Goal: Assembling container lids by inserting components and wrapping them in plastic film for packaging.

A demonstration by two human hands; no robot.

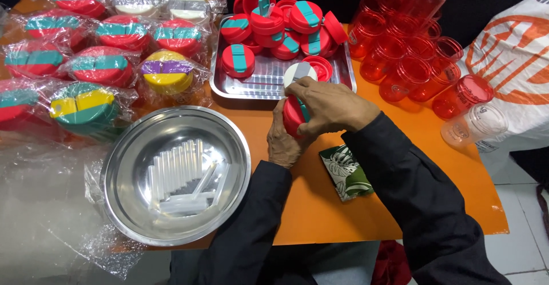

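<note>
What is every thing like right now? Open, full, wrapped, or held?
red lid: held in both hands
left hand: gripping lid from below
right hand: gripping lid from above
steel tray: heaped with red lids
steel bowl: holds clear straws
red cups: nested, lidless
wrapped lids: sealed in plastic

Both arms wore long black sleeves, plain fabric w/ soft folds. Left hand & right hand were bare, no gloves.

Head view, steeply down, close.
</note>
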